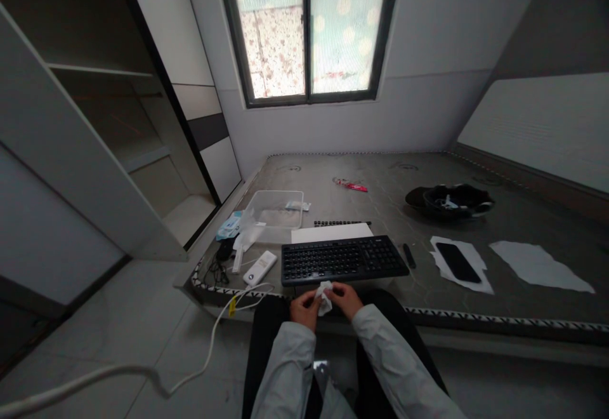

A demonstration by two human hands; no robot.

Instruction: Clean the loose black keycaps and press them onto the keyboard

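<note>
A crumpled white tissue (324, 299) is pinched between my two hands, just in front of the mattress edge and above my lap. My left hand (305, 309) grips its left side with closed fingers. On the other side, my right hand (347, 299) holds it in the same way. Right behind the hands lies a black keyboard (342, 259), its near edge close to my fingers. A white sheet or pad (332, 233) and a strip of black keys (342, 223) show behind the keyboard.
Left of the keyboard are a white power bank (260, 268), a clear plastic box (276, 206) and a white cable (212, 343) running to the floor. To the right lie a small black stick (408, 256), a phone (457, 262) on paper, another paper (540, 265) and a black cap (450, 202).
</note>
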